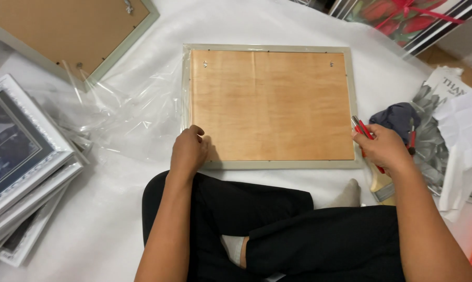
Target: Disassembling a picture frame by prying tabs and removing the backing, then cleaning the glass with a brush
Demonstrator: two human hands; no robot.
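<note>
Frame [270,107] lies face down in front of us on the white sheet [116,219], its wooden backing board up and its pale green rim showing all round. It sits partly on a crumpled clear plastic wrap [131,115] that spreads out to its left. Our left hand [189,151] rests on the frame's lower left corner, fingers curled loosely against the board and holding nothing. Our right hand [384,146] is at the frame's right edge, near the lower corner, fingers closed round red-handled pliers [362,129] whose tip touches the rim. Just beyond that hand lies a dark cloth [397,116], and below it a brush [382,185] with a pale handle. Crumpled paper [460,130] lies farther right. At the far left we see a stack of white frames [22,172], and at the upper left another frame [63,26] lying face down. Our crossed legs [277,230] in black trousers fill the near edge.
</note>
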